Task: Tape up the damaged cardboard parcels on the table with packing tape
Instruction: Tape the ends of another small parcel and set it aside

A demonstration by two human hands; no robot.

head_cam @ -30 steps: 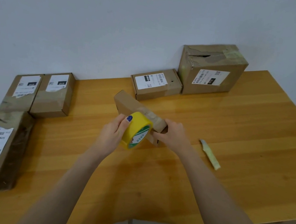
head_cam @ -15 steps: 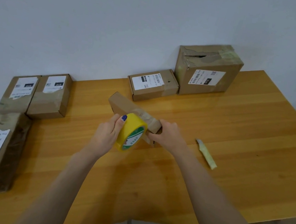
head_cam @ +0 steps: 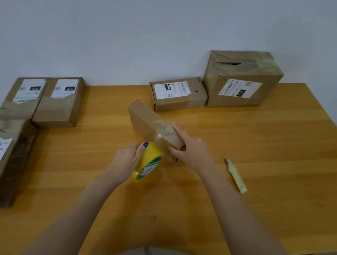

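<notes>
The left hand [head_cam: 128,158] grips the yellow tape roll [head_cam: 148,162] below the small parcel [head_cam: 152,124]. The right hand [head_cam: 190,150] clasps that parcel's near end, fingers curled around it.

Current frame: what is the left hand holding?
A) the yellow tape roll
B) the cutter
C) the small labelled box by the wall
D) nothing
A: the left hand grips the yellow tape roll at the near end of the parcel, which the right hand holds. The cutter lies untouched on the table to the right.
</notes>
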